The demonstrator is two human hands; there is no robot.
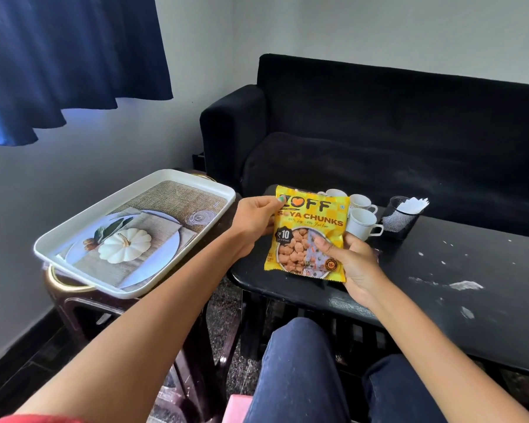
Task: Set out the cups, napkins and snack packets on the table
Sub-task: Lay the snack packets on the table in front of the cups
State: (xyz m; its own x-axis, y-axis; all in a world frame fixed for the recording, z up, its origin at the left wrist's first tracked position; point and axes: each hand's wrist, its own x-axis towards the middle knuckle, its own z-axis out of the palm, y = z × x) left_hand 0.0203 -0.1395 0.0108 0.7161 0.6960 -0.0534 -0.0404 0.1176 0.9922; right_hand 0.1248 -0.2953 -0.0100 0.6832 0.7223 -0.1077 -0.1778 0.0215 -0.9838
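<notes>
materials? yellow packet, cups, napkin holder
Yellow packet: looks like glossy printed plastic film, going by its sheen, crinkles and crimped edges. Cups: smooth glazed white, probably ceramic, though hard plastic can't be ruled out. Napkin holder: black see-through mesh, likely wire metal.
</notes>
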